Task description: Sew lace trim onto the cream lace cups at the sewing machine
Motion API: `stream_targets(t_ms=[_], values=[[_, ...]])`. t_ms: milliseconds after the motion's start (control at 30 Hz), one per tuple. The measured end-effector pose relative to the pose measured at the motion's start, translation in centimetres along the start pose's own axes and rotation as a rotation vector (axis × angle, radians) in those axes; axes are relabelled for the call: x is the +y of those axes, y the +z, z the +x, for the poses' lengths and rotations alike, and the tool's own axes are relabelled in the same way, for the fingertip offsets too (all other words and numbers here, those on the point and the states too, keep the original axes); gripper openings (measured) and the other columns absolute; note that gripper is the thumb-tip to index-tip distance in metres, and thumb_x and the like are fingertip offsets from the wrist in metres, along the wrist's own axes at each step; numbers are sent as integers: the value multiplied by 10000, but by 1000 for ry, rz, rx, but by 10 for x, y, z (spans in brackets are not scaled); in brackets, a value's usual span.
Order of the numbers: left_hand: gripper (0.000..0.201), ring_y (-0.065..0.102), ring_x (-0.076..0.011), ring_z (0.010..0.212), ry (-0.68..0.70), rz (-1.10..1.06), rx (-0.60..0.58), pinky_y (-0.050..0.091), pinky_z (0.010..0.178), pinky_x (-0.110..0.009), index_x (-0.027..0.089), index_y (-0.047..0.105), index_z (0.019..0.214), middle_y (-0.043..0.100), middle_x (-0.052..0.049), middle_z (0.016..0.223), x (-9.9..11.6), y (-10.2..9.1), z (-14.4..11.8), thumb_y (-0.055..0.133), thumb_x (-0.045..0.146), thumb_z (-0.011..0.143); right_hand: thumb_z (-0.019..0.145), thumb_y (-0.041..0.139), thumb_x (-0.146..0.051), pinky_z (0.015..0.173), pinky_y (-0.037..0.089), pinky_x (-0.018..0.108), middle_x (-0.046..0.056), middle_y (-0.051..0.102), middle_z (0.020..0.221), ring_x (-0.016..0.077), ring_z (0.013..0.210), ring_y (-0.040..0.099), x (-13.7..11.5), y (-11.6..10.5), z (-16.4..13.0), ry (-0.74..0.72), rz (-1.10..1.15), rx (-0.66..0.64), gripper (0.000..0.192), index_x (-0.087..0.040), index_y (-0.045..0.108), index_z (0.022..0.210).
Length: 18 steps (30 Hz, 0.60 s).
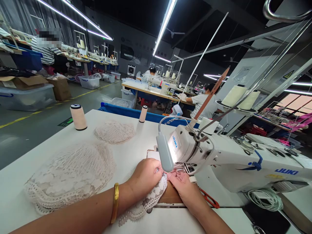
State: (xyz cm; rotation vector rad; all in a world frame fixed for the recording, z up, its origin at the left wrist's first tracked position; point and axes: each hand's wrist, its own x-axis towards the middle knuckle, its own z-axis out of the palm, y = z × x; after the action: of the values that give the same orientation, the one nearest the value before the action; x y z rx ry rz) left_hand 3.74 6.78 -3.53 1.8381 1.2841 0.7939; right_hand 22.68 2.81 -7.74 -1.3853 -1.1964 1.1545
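Both of my hands meet just below the needle area of a white sewing machine (190,143). A cream lace piece (156,195) hangs from the fingers of my left hand (147,175), which is closed on its upper edge; its scalloped border trails down over the table's front. Beside it, my right hand (182,185) has its thumb and fingers pinched together at the same lace edge. A grey lamp (164,152) partly covers the needle, so the exact stitching point is hidden. Orange-handled scissors or snips (209,197) lie right of my right hand.
A large lace pile (73,175) and a smaller one (114,131) lie on the white table (97,118) to the left. Two peach thread cones (78,117) stand near the far edge. Coiled cable (265,199) sits at right. Other people work at machines farther off.
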Motion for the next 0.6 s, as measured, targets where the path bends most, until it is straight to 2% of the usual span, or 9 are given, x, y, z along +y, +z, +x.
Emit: stream_targets(t_ms=[233, 367, 600], values=[[186, 485, -171, 667, 3, -21, 6, 377, 585, -268, 223, 513, 655, 586, 2, 689, 2, 0, 0, 599, 221, 820, 780, 844, -762, 968, 620, 484, 134, 839, 1021, 396, 1174, 761, 0, 0, 1, -11, 11, -2, 623, -200, 830, 1047], [201, 448, -162, 642, 6, -24, 4, 359, 565, -265, 226, 473, 652, 554, 5, 676, 2, 0, 0, 591, 229, 815, 755, 856, -783, 1000, 611, 488, 130, 843, 1007, 400, 1162, 764, 2, 1, 3, -19, 16, 10, 673, -195, 834, 1081], [210, 450, -161, 653, 16, -19, -2, 360, 575, -263, 228, 430, 663, 542, 9, 678, 1, 0, 2, 580, 234, 810, 761, 858, -781, 1014, 608, 496, 128, 846, 1028, 400, 1169, 763, 5, 1, 4, -27, 24, 6, 656, -204, 838, 1072]])
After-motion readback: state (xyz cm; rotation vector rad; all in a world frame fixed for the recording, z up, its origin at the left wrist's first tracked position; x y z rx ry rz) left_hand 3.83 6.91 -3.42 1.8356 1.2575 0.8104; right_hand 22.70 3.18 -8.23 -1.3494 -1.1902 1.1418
